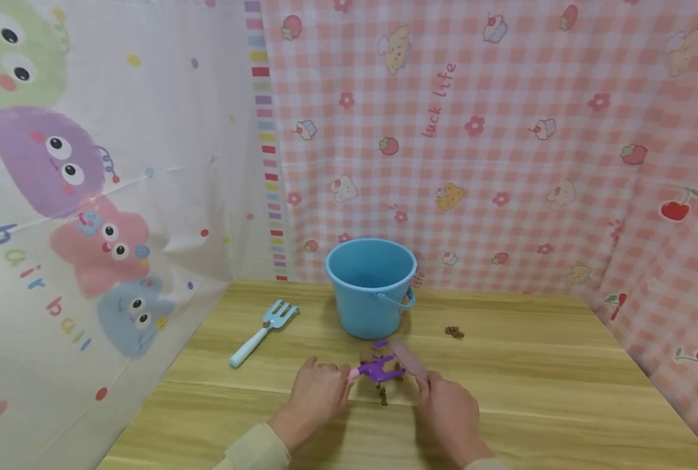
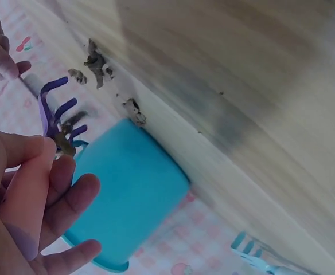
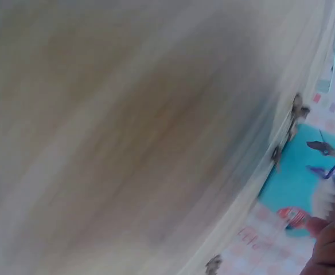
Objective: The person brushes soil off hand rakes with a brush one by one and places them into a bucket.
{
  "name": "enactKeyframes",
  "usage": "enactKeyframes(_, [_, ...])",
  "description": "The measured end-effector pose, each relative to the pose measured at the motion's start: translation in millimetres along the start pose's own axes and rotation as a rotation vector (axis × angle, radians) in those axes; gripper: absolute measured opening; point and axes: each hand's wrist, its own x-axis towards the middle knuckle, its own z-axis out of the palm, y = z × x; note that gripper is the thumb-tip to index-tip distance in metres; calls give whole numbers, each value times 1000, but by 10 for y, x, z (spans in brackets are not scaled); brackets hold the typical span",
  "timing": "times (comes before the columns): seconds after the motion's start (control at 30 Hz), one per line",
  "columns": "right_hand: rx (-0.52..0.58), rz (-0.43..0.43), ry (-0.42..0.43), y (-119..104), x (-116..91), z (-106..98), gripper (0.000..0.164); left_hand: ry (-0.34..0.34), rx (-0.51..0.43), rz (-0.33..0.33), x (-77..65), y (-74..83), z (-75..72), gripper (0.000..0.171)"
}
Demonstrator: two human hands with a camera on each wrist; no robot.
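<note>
In the head view my left hand grips the pink handle of a purple hand rake, its tines pointing right. My right hand holds a flat pinkish tool with a ribbed face, tilted up toward the rake; its exact kind is unclear. A brown crumpled piece sits at the tines in the left wrist view, between the two tools. More brown crumpled pieces lie on the table below them. Just behind stands a light blue bucket, upright, its handle hanging down at the right; its bottom inside is hidden.
A light blue hand fork lies on the wooden table left of the bucket. To the bucket's right is another brown piece. A pink checked cloth hangs behind and right, a white printed cloth at left.
</note>
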Motion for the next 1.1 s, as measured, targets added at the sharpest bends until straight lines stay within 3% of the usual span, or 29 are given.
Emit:
enactKeyframes(0.1, [-2, 23, -4, 72, 6, -27, 28, 16, -6, 5, 11, -17, 20, 22])
enactKeyframes(0.17, [9, 13, 38, 47, -13, -29, 27, 11, -16, 2, 13, -22, 22, 22])
enactKeyframes(0.37, [33, -223, 227, -130, -67, 55, 17, 3, -33, -3, 21, -3, 25, 23])
enactKeyframes(0.43, [20, -254, 244, -140, -81, 80, 15, 25, -38, -7, 19, 3, 22, 23])
enactKeyframes(0.53, [-7, -201, 213, -78, -81, 104, 16, 45, -29, -7, 8, 7, 15, 23])
enactKeyframes(0.7, [-27, -54, 101, 44, -41, 51, 23, 19, 9, 25, -11, 21, -11, 22])
enactKeyframes(0.77, [-12, -22, 104, 43, -32, 19, 23, 15, 9, 33, -8, 30, -13, 22])
enactKeyframes(0.93, [50, -111, 168, -88, -38, 31, 21, 25, 11, 42, 16, 61, -17, 22])
enactKeyframes(1.0, [41, -162, 184, -132, -46, 57, 20, 35, 15, 53, 19, 74, -23, 23])
enactKeyframes(1.1, [0, -168, 197, -148, -64, 89, 19, 39, 27, 63, 7, 88, -23, 23])
